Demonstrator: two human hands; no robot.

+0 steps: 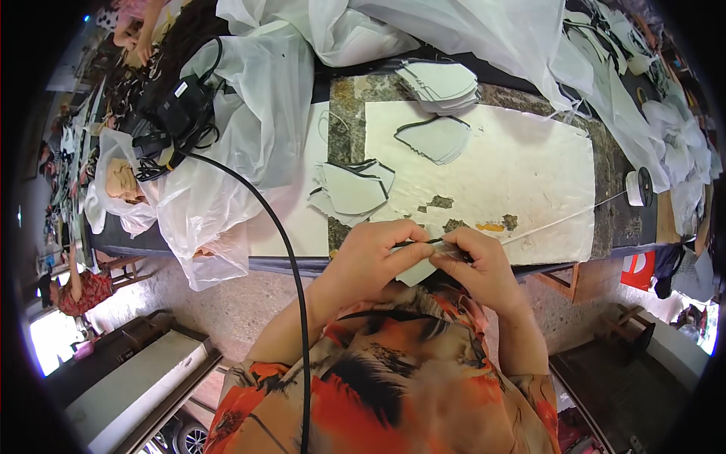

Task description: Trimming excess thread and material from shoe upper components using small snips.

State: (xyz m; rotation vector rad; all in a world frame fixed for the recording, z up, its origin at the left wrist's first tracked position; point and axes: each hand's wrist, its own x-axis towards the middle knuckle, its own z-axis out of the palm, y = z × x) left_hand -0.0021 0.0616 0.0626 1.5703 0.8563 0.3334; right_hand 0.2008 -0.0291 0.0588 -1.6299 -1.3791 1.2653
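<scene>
While your hands meet over the near edge of the table (605,181), a small white piece (413,274) with black edging is held between them, close to your body. Your left hand (367,261) has thumb and forefinger clamped on its dark edge, and your right hand (482,268) pinches the piece opposite; how your other fingers sit, I cannot tell. Beyond your right hand, a thin white cord (560,223) stretches to a spool (640,188); whether it reaches the piece is hidden. Ahead of you, a white sheet (522,170) carries a black-edged stack (435,141), with a left stack (354,191) nearer you and a far stack (439,83) behind. Farther left, a black cable (283,231) runs from an adapter (180,110) on a plastic bag (265,98).
</scene>
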